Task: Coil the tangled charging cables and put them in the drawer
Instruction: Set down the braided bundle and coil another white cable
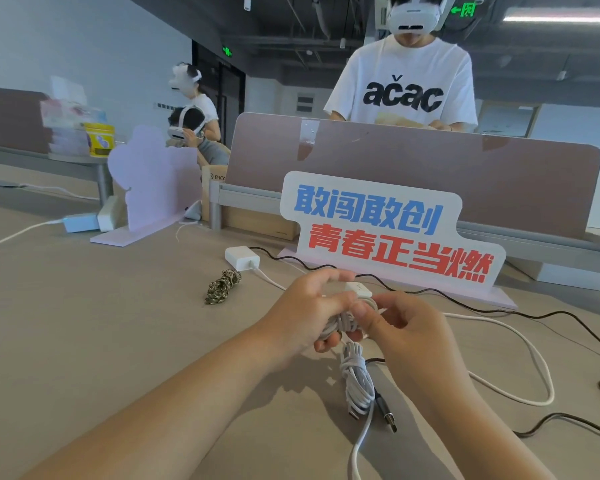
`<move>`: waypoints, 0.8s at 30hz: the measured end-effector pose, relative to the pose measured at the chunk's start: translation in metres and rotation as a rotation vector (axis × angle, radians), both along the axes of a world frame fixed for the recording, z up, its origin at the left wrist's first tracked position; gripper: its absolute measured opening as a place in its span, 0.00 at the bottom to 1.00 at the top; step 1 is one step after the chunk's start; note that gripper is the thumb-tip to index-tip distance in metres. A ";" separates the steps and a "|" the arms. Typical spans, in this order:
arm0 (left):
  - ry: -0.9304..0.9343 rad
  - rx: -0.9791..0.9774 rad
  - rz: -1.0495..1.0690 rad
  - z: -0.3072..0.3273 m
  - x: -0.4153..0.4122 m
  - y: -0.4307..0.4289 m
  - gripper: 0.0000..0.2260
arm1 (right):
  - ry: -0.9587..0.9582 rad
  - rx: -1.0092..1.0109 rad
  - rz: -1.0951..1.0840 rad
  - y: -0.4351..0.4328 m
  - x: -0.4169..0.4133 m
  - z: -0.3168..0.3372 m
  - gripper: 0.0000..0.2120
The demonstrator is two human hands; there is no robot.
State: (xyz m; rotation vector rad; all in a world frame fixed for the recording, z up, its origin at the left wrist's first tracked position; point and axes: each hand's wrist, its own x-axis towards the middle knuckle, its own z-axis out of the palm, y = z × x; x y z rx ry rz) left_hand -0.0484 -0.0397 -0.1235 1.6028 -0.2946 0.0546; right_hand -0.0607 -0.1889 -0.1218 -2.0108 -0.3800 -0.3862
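A bundle of white charging cable [357, 382] hangs between my hands above the table, its loops dangling down and a loose tail running toward the bottom edge. My left hand [309, 313] grips the top of the bundle with curled fingers. My right hand [402, 327] pinches the wrapped part of the same cable beside it. A white charger plug [241, 258] lies further back, its white cable leading to my hands. A black cable [499, 311] snakes across the table on the right, its USB end [388, 415] lying under the bundle. No drawer is visible.
A braided brown cord bundle [222, 285] lies left of my hands. A sign with blue and red characters [388, 233] stands just behind them, in front of a brown desk divider [430, 168]. A person in a white T-shirt [406, 81] stands beyond it. The table [101, 323] is tan.
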 end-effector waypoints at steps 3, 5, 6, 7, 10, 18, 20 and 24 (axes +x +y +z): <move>0.084 -0.059 -0.050 0.003 0.002 0.006 0.06 | 0.093 0.100 0.102 0.001 -0.003 -0.001 0.10; 0.134 -0.084 -0.099 0.004 0.003 0.010 0.07 | 0.173 0.135 0.162 -0.001 -0.003 -0.002 0.08; 0.150 -0.084 -0.122 0.005 0.002 0.011 0.08 | 0.204 0.142 0.187 -0.002 -0.004 -0.002 0.08; 0.153 -0.072 -0.132 0.005 0.003 0.013 0.09 | 0.225 0.137 0.194 -0.002 -0.003 -0.002 0.08; 0.123 0.003 -0.076 0.002 0.007 0.020 0.10 | 0.227 0.056 0.122 0.002 -0.003 -0.002 0.10; 0.239 0.151 -0.176 -0.002 0.006 0.043 0.08 | 0.061 -0.321 -0.019 0.015 -0.003 -0.014 0.08; 0.220 0.151 -0.213 -0.004 0.001 0.048 0.05 | 0.051 -0.294 -0.024 0.010 -0.005 -0.012 0.08; 0.127 0.209 -0.099 -0.011 -0.006 0.070 0.12 | 0.004 -0.368 -0.004 0.027 -0.006 0.000 0.11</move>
